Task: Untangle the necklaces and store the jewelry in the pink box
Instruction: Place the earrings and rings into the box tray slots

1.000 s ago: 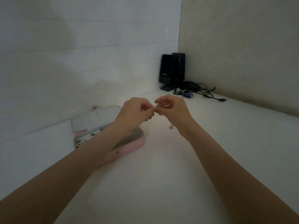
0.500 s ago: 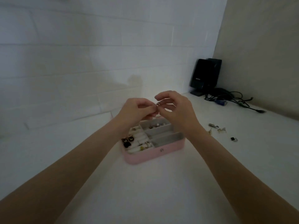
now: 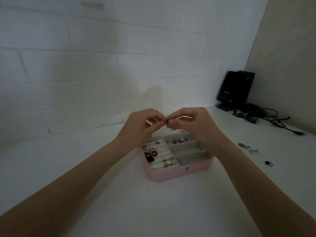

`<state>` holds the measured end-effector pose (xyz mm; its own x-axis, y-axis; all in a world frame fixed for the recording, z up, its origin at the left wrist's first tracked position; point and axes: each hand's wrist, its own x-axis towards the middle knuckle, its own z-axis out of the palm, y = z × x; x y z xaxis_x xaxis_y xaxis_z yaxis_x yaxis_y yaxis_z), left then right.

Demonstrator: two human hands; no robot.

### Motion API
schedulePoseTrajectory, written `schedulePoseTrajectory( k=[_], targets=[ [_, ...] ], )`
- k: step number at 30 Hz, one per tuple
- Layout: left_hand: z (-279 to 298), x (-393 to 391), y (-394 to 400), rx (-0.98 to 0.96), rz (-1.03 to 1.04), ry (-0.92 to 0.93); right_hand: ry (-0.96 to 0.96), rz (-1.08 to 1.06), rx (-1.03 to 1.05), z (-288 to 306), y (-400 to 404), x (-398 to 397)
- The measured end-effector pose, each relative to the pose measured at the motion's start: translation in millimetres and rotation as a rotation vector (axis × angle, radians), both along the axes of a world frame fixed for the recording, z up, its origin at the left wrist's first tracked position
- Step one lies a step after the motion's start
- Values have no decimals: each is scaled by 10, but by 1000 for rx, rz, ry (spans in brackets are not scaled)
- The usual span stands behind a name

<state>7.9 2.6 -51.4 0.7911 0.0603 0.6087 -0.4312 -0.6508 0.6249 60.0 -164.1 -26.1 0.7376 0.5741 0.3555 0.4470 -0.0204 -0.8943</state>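
Pink rectangular jewelry box (image 3: 179,173) sits open on the white bench (image 3: 119,202), its grey compartments holding black-and-white earrings (image 3: 150,153) at left and round metal studs (image 3: 181,140) at the back. Above it, left hand (image 3: 140,127) and right hand (image 3: 196,125) meet, fingers of both curled and pinching one small dark jewelry piece (image 3: 167,120) between them. Loose small pieces (image 3: 251,149) lie on the bench to the right. Black speaker (image 3: 234,89) and tangled cables (image 3: 266,117) occupy the far corner.

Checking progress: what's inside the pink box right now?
The pink box holds black-and-white earrings and rings on the left, studs at the back right. The right hand covers that corner.
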Motion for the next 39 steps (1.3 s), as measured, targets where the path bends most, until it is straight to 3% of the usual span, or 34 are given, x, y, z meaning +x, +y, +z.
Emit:
schedulePoseTrajectory(
  k=[9,16,21,26,39],
  targets=[
    [-70,18,91,150,38,44,-249,-64,-303,-46,118,14],
    [-56,7,119,186,40,58,-345,-111,-302,-109,146,12],
    [-12,39,218,199,122,344,-347,-101,-363,-142,144,47],
    [26,33,246,242,43,483,-432,-55,-469,-241,179,62],
    [1,20,226,263,11,484,-507,-30,-479,-256,188,57]
  ],
)
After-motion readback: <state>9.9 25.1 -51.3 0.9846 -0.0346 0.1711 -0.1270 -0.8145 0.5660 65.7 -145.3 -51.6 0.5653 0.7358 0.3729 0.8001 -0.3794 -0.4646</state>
